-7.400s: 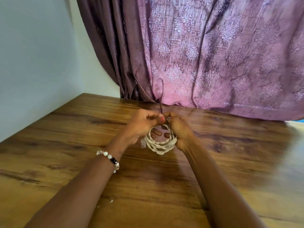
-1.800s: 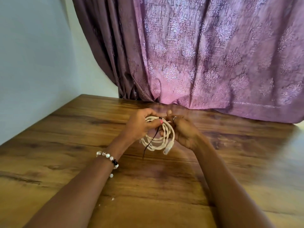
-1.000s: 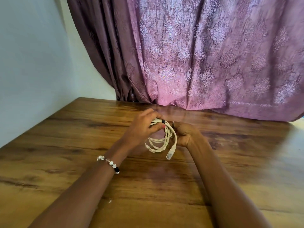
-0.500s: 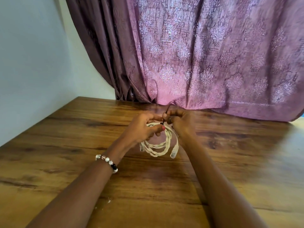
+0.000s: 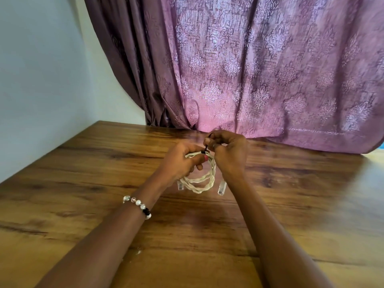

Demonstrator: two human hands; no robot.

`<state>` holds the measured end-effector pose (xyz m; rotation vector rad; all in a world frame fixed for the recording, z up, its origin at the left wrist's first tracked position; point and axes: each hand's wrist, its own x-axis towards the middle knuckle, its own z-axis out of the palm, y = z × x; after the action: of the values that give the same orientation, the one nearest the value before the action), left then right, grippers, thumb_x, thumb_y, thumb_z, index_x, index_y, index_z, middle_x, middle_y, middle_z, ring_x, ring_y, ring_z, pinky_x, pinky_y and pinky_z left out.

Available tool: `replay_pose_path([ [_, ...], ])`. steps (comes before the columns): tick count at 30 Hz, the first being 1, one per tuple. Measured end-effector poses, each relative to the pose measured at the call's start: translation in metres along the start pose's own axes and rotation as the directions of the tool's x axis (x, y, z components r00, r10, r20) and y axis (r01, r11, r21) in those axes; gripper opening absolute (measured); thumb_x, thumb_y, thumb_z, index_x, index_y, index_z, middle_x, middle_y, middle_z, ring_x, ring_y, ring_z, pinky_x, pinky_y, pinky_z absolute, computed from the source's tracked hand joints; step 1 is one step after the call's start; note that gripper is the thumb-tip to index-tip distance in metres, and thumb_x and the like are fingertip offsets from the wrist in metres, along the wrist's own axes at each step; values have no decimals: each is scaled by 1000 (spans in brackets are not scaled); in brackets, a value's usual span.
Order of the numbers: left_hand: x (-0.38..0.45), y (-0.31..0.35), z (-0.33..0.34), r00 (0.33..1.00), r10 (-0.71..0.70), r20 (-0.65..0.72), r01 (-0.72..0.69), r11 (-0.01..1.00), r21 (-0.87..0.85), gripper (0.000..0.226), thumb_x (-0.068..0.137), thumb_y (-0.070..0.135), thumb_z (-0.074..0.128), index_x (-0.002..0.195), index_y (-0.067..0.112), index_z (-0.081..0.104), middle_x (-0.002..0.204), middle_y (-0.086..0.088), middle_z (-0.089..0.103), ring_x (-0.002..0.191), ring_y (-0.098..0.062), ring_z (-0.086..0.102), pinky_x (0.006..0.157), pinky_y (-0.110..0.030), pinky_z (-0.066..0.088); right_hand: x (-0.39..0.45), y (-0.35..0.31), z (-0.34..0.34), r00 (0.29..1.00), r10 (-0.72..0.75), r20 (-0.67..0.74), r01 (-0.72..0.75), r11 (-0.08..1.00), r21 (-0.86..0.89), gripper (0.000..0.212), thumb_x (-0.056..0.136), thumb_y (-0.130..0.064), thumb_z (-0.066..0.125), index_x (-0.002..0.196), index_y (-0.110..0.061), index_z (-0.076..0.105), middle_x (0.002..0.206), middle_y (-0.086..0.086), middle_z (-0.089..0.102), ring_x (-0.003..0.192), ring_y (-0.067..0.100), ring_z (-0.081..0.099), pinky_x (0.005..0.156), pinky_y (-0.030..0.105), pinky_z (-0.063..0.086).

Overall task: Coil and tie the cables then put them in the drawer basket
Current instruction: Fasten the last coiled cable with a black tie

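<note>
Both hands hold a coiled cream cable above the wooden table.

The left hand (image 5: pixel 180 163) grips the top of the braided cable coil (image 5: pixel 200 179), thumb pressed across its strands; the right hand (image 5: pixel 228 152) pinches a thin black tie (image 5: pixel 206 149) rising from the bundle. The coil hangs as an upright loop, and its two pale connectors (image 5: pixel 221 188) point down. Bare table (image 5: pixel 291 204) spreads on every side; a purple patterned curtain (image 5: pixel 249 69) drapes over the far edge.

Left hand (image 5: pixel 180 163) grips coiled cable (image 5: pixel 200 180); right hand (image 5: pixel 229 151) pinches tie (image 5: pixel 206 149).
</note>
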<state>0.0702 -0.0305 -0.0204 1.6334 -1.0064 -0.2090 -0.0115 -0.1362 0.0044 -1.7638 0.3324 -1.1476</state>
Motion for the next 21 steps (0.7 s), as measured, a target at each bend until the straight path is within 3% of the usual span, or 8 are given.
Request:
replay_pose_path([
  [2,0,-4,0,998,-11,-61,9,1000,-18,16,88,18,66,90,33,72,61,0,68,50,-11,50,50,-26,40,1,0,-1,997,-21,78,21,1000,-4,11,71,8,72,73,-2,72,65,4,67,57,4,57,59,27,51],
  [5,1,-11,-2,984,-85,-157,65,989,-130,14,89,19,66,100,24,73,74,-8,73,60,-22,55,53,-29,42,4,3,-1,973,-88,213,98,995,-36,15,70,11,72,76,-2,73,67,-2,67,64,8,61,64,30,53],
  [7,3,-12,-2,971,-160,-177,115,965,-238,14,91,14,62,98,17,74,73,-9,72,54,-19,55,47,-24,39,3,7,1,947,-143,288,169,983,-69,20,68,12,72,77,-5,75,69,-10,66,68,6,62,67,29,55],
  [10,6,-7,-5,942,-301,-150,211,876,-434,17,93,5,56,102,4,70,74,-11,71,45,-12,58,38,-17,34,2,12,5,900,-305,312,384,893,-235,25,63,9,75,75,-12,77,78,-7,63,77,-2,48,74,5,38],
  [12,7,-3,-8,921,-369,-124,251,805,-537,16,93,1,53,95,-2,69,70,-14,71,45,-13,58,34,-15,30,5,17,5,881,-356,312,449,837,-314,24,61,5,78,75,-14,77,85,2,61,79,-2,41,75,1,32],
  [15,6,0,-11,908,-398,-134,256,778,-574,12,90,1,57,88,1,69,60,-10,66,38,-8,45,32,-13,26,4,19,4,874,-308,376,430,851,-301,21,62,0,80,76,-15,78,91,7,61,83,9,50,73,5,35],
  [17,5,-1,-12,913,-380,-150,240,797,-555,7,86,3,65,88,4,71,51,-2,63,34,-3,40,31,-12,26,1,17,6,861,-227,456,391,867,-307,18,64,-5,81,78,-16,79,95,4,60,88,13,52,76,17,41],
  [21,2,3,-18,928,-315,-200,188,858,-477,8,76,5,75,78,13,73,65,-5,70,52,-14,60,51,-24,51,-2,12,7,850,-163,501,331,905,-267,16,66,-6,82,80,-14,78,89,-3,65,82,9,55,72,22,42],
])
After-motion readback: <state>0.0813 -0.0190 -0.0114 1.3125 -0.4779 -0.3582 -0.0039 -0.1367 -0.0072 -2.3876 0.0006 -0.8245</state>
